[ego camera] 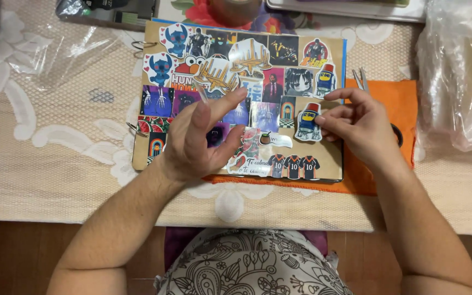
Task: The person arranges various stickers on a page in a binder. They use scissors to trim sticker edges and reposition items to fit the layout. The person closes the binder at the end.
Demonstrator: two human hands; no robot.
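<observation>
The left hand (200, 136) is hovering over the middle of the board (331, 164), fingers spread and curled, thumb apart from them. A thin clear strip (202, 92) is standing up beside its fingertips; whether the hand is pinching it I cannot tell. The right hand (359, 123) is resting at the board's right edge, half open, its fingertips touching a loose sticker (308, 122) of a blue and red figure without closing round it. That sticker is lying flat on the board's right part, its long axis running nearly upright, top tilting slightly rightward.

The board is a tan sheet with its long axis running left to right, crowded with stickers; only its lower right corner and a strip along the bottom are showing bare. Two metal rings (139, 45) are hanging at its left edge. Under its right and lower edges an orange cloth (402, 98) is showing, and tweezers (360, 79) are lying on that cloth just above the right hand.

Left of the board the lace tablecloth (55, 164) is lying open, with a clear wrapper (75, 52) towards the far left corner. Right of the board a clear plastic bag (460, 71) is bulging; its contents are too blurred to tell. The table's (28, 257) near edge is running below the board, beside the person's patterned clothing (252, 265).
</observation>
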